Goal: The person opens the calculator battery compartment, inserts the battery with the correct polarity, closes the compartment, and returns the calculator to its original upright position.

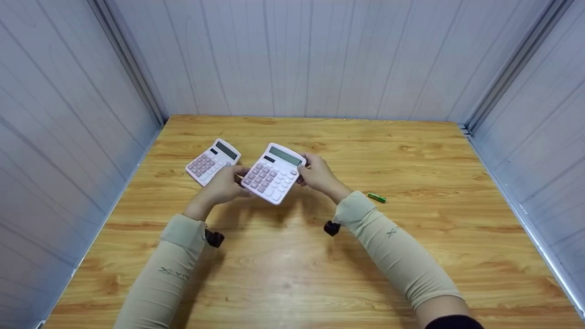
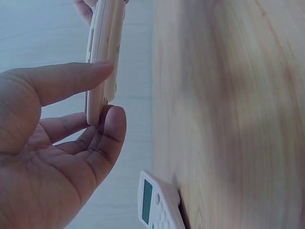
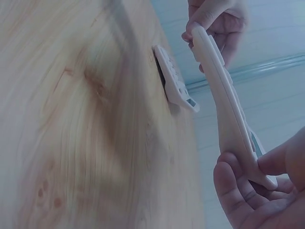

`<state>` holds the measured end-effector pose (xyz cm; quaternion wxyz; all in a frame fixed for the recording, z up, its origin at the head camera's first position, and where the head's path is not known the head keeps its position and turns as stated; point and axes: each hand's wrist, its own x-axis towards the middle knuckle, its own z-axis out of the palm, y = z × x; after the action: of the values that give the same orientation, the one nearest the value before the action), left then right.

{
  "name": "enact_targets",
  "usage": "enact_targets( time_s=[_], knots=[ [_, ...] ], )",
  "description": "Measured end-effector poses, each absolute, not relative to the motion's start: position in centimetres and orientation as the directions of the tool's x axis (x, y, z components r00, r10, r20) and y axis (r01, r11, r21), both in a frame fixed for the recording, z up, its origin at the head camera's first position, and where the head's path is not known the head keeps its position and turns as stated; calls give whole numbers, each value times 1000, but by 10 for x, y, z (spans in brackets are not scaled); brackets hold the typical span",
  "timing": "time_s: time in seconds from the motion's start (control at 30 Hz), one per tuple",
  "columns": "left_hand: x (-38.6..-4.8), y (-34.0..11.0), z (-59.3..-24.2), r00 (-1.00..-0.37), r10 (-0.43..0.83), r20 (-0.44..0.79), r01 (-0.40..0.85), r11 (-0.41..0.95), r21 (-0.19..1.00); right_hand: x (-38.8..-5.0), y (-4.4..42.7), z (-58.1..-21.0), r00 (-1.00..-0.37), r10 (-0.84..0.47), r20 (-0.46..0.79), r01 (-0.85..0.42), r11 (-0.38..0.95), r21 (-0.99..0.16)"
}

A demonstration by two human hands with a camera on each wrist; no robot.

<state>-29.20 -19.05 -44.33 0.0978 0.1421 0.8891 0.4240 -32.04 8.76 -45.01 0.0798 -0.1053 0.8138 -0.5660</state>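
Pink calculator (image 1: 274,173), held between both hands (image 1: 224,185) (image 1: 321,176), exact height unclear

Wood-grain tabletop (image 1: 438,160); pale streaked walls (image 1: 292,55) on three sides; grey corner strips (image 1: 513,68); soft glare (image 1: 288,260).

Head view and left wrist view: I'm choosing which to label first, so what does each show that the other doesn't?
Only the head view shows the green battery, the left sleeve, the right sleeve and the key layout of the held calculator.
Only the left wrist view shows the left hand from its palm side and that calculator edge-on.
Both show the second calculator, the wooden table and at least part of the right hand.
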Motion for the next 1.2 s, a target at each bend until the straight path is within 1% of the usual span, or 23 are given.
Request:
enact_targets(
  time_s=[0.17, 0.47, 0.63, 0.83, 1.0, 1.2],
  knots=[
    [-291, -185, -441, -938, 337, -75, 156, 606, 780, -317, 95, -449, -962, -271, -5, -87, 327, -941],
    [-294, -171, -443, -934, 351, -70, 167, 599, 783, -312, 112, -449, -970, -245, -7, -69, 300, -951],
    [-293, -163, -445, -929, 365, -56, 170, 560, 811, -309, 120, -448, -977, -213, 4, -68, 297, -953],
    [-292, -154, -448, -925, 379, -5, 198, 494, 846, -305, 133, -445, -981, -195, 21, -76, 278, -957],
    [-288, -144, -449, -926, 377, 22, 213, 473, 855, -303, 142, -443, -982, -188, 17, -68, 268, -961],
    [-281, -130, -454, -908, 394, 145, 329, 453, 829, -301, 153, -438, -983, -181, 6, -52, 249, -967]
  ],
)
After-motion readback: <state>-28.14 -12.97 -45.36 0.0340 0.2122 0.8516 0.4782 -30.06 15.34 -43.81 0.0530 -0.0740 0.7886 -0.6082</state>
